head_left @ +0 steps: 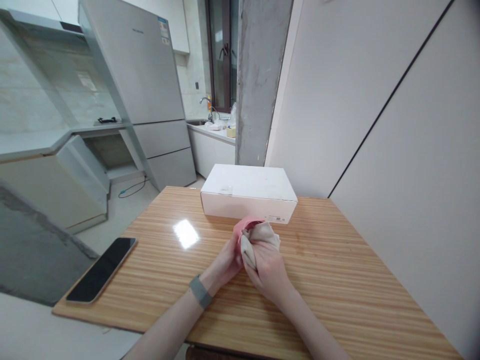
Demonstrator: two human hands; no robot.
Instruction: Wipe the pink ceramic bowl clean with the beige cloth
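A pink round vessel [250,221], a cup or small bowl, is tipped in front of me with its rim partly in sight. My left hand [228,259], with a grey band on the wrist, wraps round its left side. A crumpled beige cloth [265,234] bunches up out of my right hand [270,272], which is closed on it. The cloth lies against the vessel's opening, and part of it reaches inside. Most of the vessel is hidden behind my hands and the cloth.
Just beyond my hands a white box [249,182] stands on the wooden table [337,280]. A black-screened phone [103,270] lies near the table's left edge. A white wall [393,150] borders the right side. A refrigerator [138,75] and a sink counter stand further back.
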